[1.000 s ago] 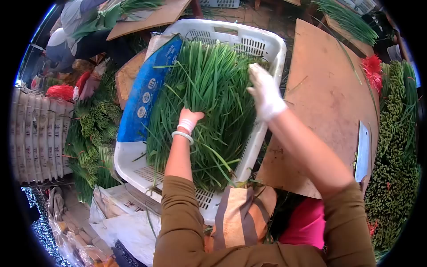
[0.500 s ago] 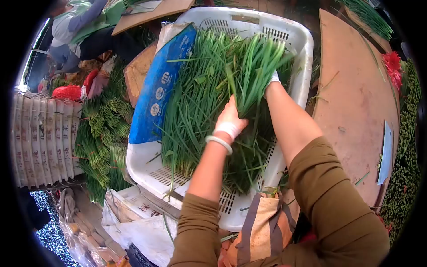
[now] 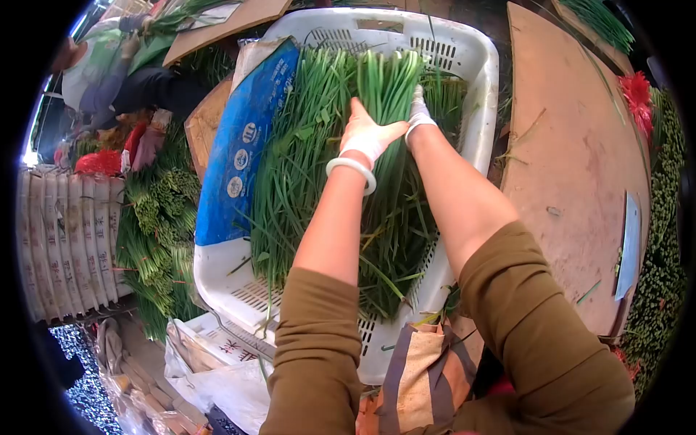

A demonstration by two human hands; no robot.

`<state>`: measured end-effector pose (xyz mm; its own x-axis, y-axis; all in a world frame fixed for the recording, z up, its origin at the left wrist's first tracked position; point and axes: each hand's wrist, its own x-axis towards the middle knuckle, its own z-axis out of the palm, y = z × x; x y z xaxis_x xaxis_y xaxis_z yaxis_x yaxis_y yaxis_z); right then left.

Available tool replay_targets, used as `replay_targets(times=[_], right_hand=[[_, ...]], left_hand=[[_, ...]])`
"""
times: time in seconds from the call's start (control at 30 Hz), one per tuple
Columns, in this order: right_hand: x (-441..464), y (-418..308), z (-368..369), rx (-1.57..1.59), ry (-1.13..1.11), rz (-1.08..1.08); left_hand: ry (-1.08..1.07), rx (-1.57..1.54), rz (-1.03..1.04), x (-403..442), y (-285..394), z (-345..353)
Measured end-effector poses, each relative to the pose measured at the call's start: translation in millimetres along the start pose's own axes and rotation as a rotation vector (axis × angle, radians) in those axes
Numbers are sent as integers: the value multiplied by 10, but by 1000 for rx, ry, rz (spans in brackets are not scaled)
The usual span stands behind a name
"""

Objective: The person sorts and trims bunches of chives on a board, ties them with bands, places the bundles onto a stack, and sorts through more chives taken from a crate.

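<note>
A bunch of garlic chives [image 3: 390, 83] stands among the other chives in the white crate, its pale cut ends level at the far side. My left hand [image 3: 366, 138], in a white glove with a white bangle at the wrist, grips the bunch from the left, its thumb across the front. From the right, my right hand [image 3: 420, 112], also white-gloved, presses round the bunch; most of its fingers are hidden. Loose chives [image 3: 308, 159] fill the white plastic crate [image 3: 482, 94] on the left, with long leaves trailing toward me.
A blue printed sheet [image 3: 250, 145] lines the crate's left side. To the right lies a brown board [image 3: 573, 159] with a blade-like metal strip [image 3: 628, 246]. Tied chive bundles [image 3: 156, 239] and stacked white crates [image 3: 69, 246] stand left. Another person [image 3: 109, 72] works at upper left.
The bunch has gone from tilted to nearly straight, its cut ends now lined up beside the other chives. My hands have moved slightly away from me and left. The other person's arms have shifted.
</note>
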<state>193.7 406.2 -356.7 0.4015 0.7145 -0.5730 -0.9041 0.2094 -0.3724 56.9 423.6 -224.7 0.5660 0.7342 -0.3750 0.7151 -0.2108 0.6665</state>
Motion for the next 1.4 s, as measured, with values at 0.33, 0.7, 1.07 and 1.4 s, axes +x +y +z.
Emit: replay_targets(times=[0.33,0.7,1.07,1.4], right_hand=[[-1352,264,1318,-48,-442,180],[-3431,96,896,-118,-546,104],[-5273,-189,987,-113,-521,-71],[-5961,-745,725,-442,-746,-632]], left_hand=[[543,-6,168,-1108,-340,-541],[658,487,534,-2678,-64,-105],[602,86,876,-3672,269,-339],[743,-76,1362,-4285,1205,-497]])
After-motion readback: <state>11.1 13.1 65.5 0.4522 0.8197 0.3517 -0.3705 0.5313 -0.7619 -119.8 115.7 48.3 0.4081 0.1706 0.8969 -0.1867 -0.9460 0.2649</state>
